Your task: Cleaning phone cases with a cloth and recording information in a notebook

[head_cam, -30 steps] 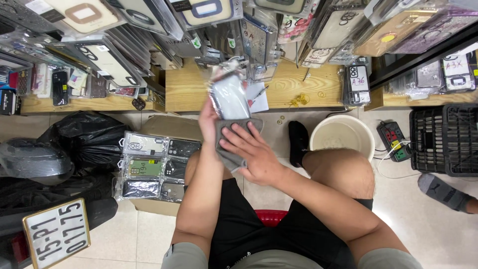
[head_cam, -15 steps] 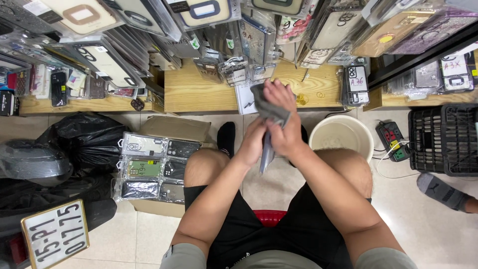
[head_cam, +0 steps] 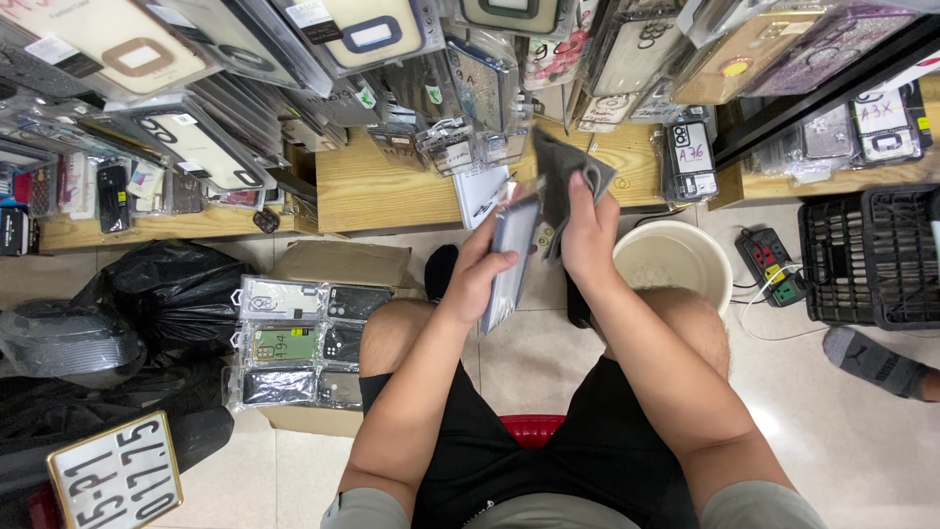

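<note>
Above my knees, my left hand (head_cam: 482, 266) is gripping a packaged phone case (head_cam: 509, 257) by its edge, fingers curled around it and holding it almost edge-on. My right hand (head_cam: 587, 227) is closing around a grey cloth (head_cam: 566, 176), pressing it against the case's upper end, just in front of the wooden shelf (head_cam: 392, 186) and beside the white bucket (head_cam: 676, 260).

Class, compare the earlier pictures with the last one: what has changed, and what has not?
The left hand has turned the packaged phone case from flat to edge-on. The right hand lifted the grey cloth off it, up and rightward. Both grips held; the white bucket and boxed cases stayed put.
</note>
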